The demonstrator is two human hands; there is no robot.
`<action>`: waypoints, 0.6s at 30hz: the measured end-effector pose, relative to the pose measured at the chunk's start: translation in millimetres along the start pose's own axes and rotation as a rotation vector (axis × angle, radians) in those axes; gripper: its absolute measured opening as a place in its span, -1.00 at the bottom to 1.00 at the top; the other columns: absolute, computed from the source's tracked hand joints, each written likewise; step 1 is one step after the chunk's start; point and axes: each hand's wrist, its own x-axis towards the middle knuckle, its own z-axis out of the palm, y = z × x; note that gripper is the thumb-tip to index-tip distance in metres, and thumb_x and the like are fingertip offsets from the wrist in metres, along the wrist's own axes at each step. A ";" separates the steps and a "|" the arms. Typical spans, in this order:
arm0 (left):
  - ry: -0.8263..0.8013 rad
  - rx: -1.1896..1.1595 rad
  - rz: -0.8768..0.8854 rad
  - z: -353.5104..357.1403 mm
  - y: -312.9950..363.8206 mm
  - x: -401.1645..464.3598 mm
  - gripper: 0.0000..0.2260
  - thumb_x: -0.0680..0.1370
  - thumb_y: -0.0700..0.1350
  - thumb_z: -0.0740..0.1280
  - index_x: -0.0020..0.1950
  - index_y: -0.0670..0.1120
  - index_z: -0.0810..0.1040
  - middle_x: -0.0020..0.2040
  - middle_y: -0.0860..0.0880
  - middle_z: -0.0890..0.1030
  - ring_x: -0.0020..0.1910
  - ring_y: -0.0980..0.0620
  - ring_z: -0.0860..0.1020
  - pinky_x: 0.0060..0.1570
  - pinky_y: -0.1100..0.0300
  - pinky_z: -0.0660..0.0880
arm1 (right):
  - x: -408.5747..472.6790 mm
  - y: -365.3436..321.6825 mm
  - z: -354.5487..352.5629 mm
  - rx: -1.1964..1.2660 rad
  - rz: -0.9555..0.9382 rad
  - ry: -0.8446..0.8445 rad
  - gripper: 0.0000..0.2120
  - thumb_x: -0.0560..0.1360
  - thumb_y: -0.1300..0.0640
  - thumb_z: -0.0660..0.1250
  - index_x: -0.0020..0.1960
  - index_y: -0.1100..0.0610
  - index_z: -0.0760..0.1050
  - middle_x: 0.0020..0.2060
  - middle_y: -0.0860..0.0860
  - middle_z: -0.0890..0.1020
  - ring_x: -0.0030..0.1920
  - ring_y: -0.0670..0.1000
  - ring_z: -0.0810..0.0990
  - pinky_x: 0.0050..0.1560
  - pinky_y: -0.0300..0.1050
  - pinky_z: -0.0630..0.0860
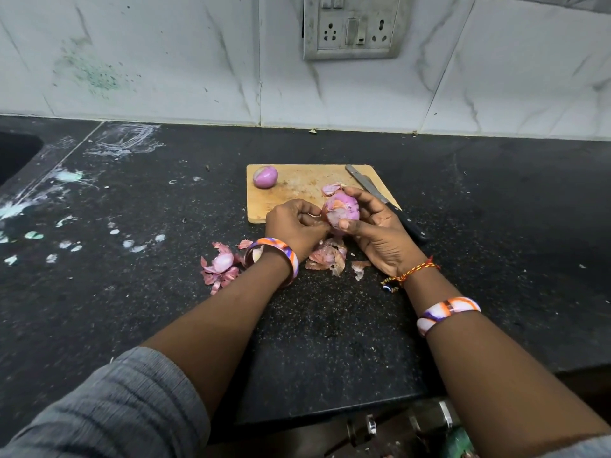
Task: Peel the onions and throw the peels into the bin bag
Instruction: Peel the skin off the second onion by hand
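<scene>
A purple onion (340,209) with patches of skin still on it is gripped by my right hand (377,229) just above the counter, at the near edge of the wooden cutting board (297,190). My left hand (294,226) pinches the onion's skin at its lower left side. A peeled onion (265,176) lies at the board's far left corner. Loose peels lie on the counter in two heaps, the left peel heap (220,267) beside my left wrist and the second peel heap (327,256) under my hands. No bin bag is in view.
A knife (380,196) lies diagonally across the board's right side, its black handle behind my right hand. The black counter (132,292) has white smears on the left. A sink edge (20,150) is at far left. A wall socket (352,26) sits above.
</scene>
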 end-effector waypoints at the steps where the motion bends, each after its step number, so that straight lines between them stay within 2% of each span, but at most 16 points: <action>1: -0.002 -0.007 0.004 -0.1 -0.5 0.4 -0.79 0.34 -0.30 0.40 -0.29 0.00 0.48 -0.43 -0.02 0.52 -0.40 0.01 0.51 -0.26 0.14 0.53 | 0.1 0.6 0.3 0.002 -0.005 0.004 -0.26 -0.08 0.12 0.66 0.06 0.13 0.50 -0.03 -0.08 0.67 0.00 -0.10 0.63 -0.02 -0.16 0.60; 4: -0.001 -0.033 0.016 -0.1 -0.9 0.4 -0.77 0.33 -0.31 0.40 -0.29 0.01 0.46 -0.43 -0.01 0.50 -0.47 0.08 0.43 -0.38 0.24 0.43 | 0.0 0.8 1.3 0.001 -0.008 0.017 -0.25 -0.09 0.11 0.66 0.06 0.13 0.50 -0.02 -0.05 0.66 0.01 -0.08 0.63 -0.03 -0.15 0.60; 8: 0.009 -0.102 0.003 -0.8 -1.8 1.4 -0.77 0.34 -0.33 0.39 -0.28 0.00 0.47 -0.38 -0.05 0.52 -0.41 0.00 0.46 -0.36 0.18 0.46 | -0.2 0.1 -0.4 0.047 0.005 0.019 -0.29 -0.03 0.12 0.64 0.08 0.10 0.49 -0.07 -0.02 0.69 -0.04 -0.05 0.65 -0.12 -0.17 0.62; 12: 0.046 -0.127 0.028 -1.7 -2.7 3.0 -0.76 0.40 -0.36 0.33 -0.32 -0.02 0.51 -0.39 0.04 0.52 -0.40 0.13 0.45 -0.35 0.35 0.44 | -0.1 -2.0 -2.2 0.112 0.041 0.026 -0.27 -0.03 0.10 0.65 0.10 0.08 0.47 -0.06 0.01 0.68 -0.05 -0.03 0.65 -0.13 -0.20 0.58; 16: 0.069 -0.141 -0.001 0.4 -6.2 5.2 -0.81 0.47 -0.30 0.28 -0.25 -0.07 0.60 -0.31 -0.02 0.59 -0.35 0.10 0.49 -0.24 0.26 0.44 | -0.7 -3.0 -4.5 0.159 0.062 0.070 -0.22 -0.06 0.15 0.65 0.12 0.08 0.46 -0.04 0.02 0.65 -0.13 -0.06 0.65 -0.25 -0.26 0.57; 18: 0.072 -0.174 -0.026 0.9 -5.8 6.9 -0.81 0.49 -0.28 0.27 -0.25 -0.08 0.60 -0.32 -0.03 0.58 -0.31 0.05 0.50 -0.15 0.20 0.46 | -1.6 -3.6 -3.4 0.163 0.057 0.069 -0.28 0.01 0.24 0.60 0.12 0.09 0.45 -0.03 0.01 0.64 -0.10 -0.03 0.65 -0.23 -0.23 0.60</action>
